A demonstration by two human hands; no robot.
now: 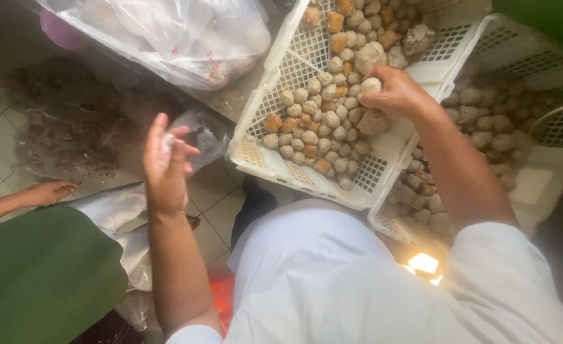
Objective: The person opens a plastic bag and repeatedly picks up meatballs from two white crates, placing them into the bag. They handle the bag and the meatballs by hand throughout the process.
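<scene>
we note the right hand (393, 94) pinched on a pale meatball (371, 84) over the white crate (275, 162), left hand (165, 159) loosely curled on a clear bag (202, 137); ball likely light, soft, slick, so we grip its sides gently.

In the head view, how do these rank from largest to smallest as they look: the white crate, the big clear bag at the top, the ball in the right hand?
1. White crate
2. Clear bag, partly cut off, so unsure
3. Ball in the right hand
</scene>
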